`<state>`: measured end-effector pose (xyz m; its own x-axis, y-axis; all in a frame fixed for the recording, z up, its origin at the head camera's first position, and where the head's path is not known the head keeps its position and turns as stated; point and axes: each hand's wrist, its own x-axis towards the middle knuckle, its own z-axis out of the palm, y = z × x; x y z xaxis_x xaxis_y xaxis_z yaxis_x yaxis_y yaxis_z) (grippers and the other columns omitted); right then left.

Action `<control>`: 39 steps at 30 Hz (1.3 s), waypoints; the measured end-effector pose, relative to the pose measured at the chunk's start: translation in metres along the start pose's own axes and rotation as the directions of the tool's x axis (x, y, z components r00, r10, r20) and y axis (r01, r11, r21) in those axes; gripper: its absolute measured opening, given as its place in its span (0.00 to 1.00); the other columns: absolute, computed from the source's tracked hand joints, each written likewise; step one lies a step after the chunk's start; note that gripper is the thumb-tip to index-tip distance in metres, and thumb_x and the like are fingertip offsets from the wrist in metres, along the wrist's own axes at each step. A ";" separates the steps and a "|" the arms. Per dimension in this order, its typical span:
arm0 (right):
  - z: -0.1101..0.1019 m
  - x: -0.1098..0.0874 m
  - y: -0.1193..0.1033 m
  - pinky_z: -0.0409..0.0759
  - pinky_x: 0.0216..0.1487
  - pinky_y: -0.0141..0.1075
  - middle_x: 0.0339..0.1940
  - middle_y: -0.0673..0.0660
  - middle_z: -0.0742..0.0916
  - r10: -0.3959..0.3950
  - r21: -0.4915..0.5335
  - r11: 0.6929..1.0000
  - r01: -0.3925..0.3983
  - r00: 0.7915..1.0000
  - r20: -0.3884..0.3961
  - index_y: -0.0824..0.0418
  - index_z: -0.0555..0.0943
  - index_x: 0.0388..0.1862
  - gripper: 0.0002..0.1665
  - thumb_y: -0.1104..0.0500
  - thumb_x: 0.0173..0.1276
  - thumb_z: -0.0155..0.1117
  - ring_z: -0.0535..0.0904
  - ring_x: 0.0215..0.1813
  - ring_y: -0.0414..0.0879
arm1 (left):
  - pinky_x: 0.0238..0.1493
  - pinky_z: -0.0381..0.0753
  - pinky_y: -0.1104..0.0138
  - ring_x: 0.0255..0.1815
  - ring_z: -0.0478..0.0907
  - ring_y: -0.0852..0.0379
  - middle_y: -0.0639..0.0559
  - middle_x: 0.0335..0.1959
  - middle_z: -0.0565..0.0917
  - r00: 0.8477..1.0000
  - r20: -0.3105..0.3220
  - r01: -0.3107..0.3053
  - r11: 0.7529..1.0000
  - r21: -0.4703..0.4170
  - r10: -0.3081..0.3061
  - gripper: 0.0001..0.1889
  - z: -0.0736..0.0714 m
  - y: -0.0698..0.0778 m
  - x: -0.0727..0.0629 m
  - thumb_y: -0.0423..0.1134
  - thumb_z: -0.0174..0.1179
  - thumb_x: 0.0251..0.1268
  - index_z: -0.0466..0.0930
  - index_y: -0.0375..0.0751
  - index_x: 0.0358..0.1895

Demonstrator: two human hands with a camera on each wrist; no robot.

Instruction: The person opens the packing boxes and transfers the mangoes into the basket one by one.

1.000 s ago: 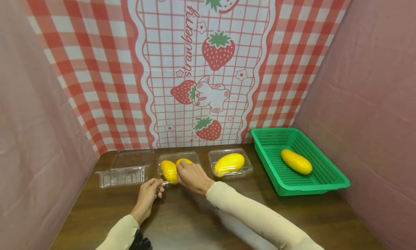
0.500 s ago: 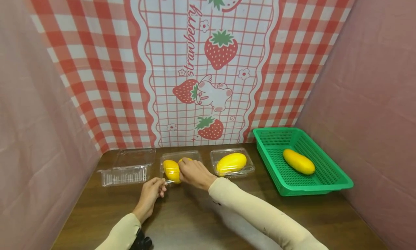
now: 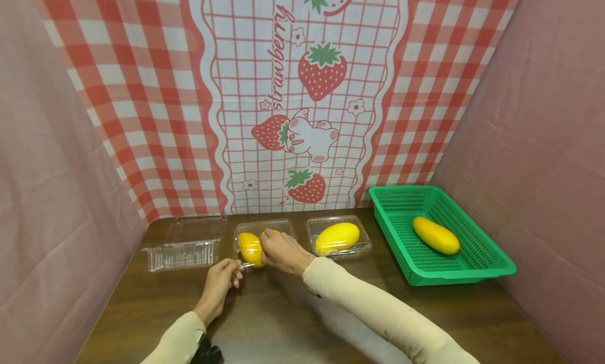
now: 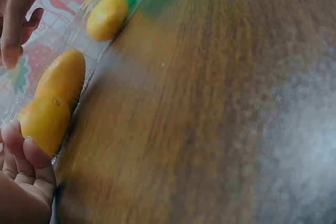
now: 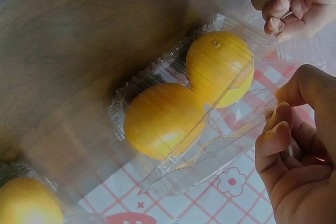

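Observation:
Two yellow mangoes [image 5: 165, 121] lie side by side in the middle transparent plastic clamshell box [image 3: 288, 226]. My left hand [image 3: 219, 285] pinches the near left corner of this box between thumb and fingers. Over the box's right part reaches my right hand [image 3: 283, 252], partly hiding one mango. In the right wrist view, my right thumb and curled fingertips pinch the edge of the raised transparent lid [image 5: 226, 153], while my left hand [image 5: 296, 3] shows at the opposite corner.
To the right stands another clamshell box [image 3: 364, 247] with one mango [image 3: 337, 237] inside. A green basket [image 3: 460, 273] beyond it holds another mango [image 3: 436, 236]. At the left an open clamshell box [image 3: 181, 256] lies on the wooden table [image 3: 264, 322]. A checked strawberry cloth [image 3: 246, 159] hangs behind.
The head view has shifted slightly. My right hand has moved a little across its mango, covering more of it; both hands stay at the middle box.

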<state>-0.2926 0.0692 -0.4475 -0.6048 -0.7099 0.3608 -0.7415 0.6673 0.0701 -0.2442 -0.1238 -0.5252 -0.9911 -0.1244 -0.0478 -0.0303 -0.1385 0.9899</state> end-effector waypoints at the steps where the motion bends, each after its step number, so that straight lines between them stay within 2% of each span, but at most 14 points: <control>1: -0.001 0.000 0.000 0.77 0.23 0.34 0.31 0.52 0.77 0.000 0.000 1.000 0.000 1.000 0.004 0.60 0.75 0.31 0.07 0.62 0.62 0.66 0.75 0.27 0.44 | 0.23 0.73 0.72 0.19 0.70 0.62 0.51 0.22 0.77 1.000 -0.001 0.000 1.000 0.002 0.000 0.09 0.000 0.000 0.000 0.31 0.55 0.75 0.79 0.26 0.37; 13: -0.007 0.003 0.001 0.78 0.26 0.33 0.31 0.53 0.78 -0.028 0.004 1.000 0.027 0.999 0.019 0.61 0.77 0.33 0.06 0.63 0.61 0.66 0.75 0.28 0.43 | 0.23 0.73 0.72 0.19 0.70 0.61 0.50 0.23 0.77 1.000 -0.007 -0.009 1.000 -0.020 0.009 0.09 0.001 0.001 0.001 0.29 0.54 0.74 0.79 0.24 0.37; 18: -0.018 0.010 0.004 0.74 0.24 0.29 0.31 0.52 0.76 0.000 0.010 1.000 0.000 1.000 0.000 0.60 0.76 0.33 0.06 0.62 0.65 0.66 0.71 0.26 0.41 | 0.23 0.74 0.72 0.20 0.70 0.61 0.49 0.23 0.76 1.000 -0.004 -0.015 1.000 -0.011 0.015 0.09 0.002 0.002 0.001 0.29 0.55 0.75 0.78 0.22 0.39; 21: -0.022 0.014 0.006 0.75 0.25 0.28 0.33 0.52 0.78 0.002 -0.015 1.000 -0.002 1.000 -0.019 0.59 0.79 0.36 0.04 0.60 0.70 0.65 0.73 0.27 0.41 | 0.24 0.74 0.72 0.20 0.70 0.61 0.49 0.22 0.76 1.000 -0.007 -0.015 1.000 -0.023 0.014 0.10 0.002 0.003 0.002 0.30 0.55 0.75 0.78 0.22 0.38; 26: -0.023 0.013 0.015 0.78 0.26 0.29 0.36 0.49 0.81 0.007 -0.054 0.998 -0.012 0.994 -0.106 0.54 0.83 0.40 0.06 0.53 0.74 0.67 0.78 0.30 0.40 | 0.24 0.74 0.71 0.19 0.69 0.60 0.49 0.22 0.76 1.000 -0.003 0.003 1.000 -0.009 -0.003 0.11 0.001 0.002 0.000 0.32 0.56 0.76 0.77 0.24 0.37; 29: -0.025 0.013 0.024 0.77 0.26 0.29 0.36 0.48 0.81 0.020 -0.037 0.999 -0.027 0.984 -0.175 0.53 0.84 0.41 0.08 0.51 0.74 0.68 0.78 0.32 0.40 | 0.23 0.74 0.71 0.19 0.69 0.60 0.49 0.22 0.76 1.000 -0.003 0.007 1.000 -0.008 -0.007 0.11 0.001 0.002 0.000 0.33 0.56 0.77 0.78 0.25 0.37; 34: -0.028 0.014 0.044 0.77 0.28 0.30 0.38 0.50 0.81 0.033 -0.007 0.999 -0.036 0.965 -0.260 0.55 0.83 0.42 0.08 0.52 0.74 0.69 0.78 0.36 0.42 | 0.23 0.74 0.71 0.18 0.69 0.61 0.50 0.21 0.76 1.000 -0.012 0.001 1.000 -0.023 -0.001 0.11 0.000 0.000 0.000 0.33 0.56 0.76 0.78 0.25 0.36; 39: -0.027 0.012 0.062 0.78 0.29 0.32 0.39 0.52 0.80 0.090 0.031 0.996 -0.085 0.930 -0.356 0.56 0.84 0.43 0.06 0.57 0.71 0.71 0.77 0.39 0.45 | 0.22 0.73 0.72 0.18 0.69 0.61 0.50 0.21 0.76 1.000 -0.017 -0.004 1.000 -0.023 0.004 0.12 0.001 -0.001 0.000 0.33 0.57 0.77 0.77 0.24 0.37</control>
<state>-0.3383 0.1080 -0.4132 -0.5264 -0.5200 0.6727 -0.6961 0.7178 0.0101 -0.2445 -0.1228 -0.5256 -0.9889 -0.1416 -0.0461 -0.0230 -0.1604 0.9868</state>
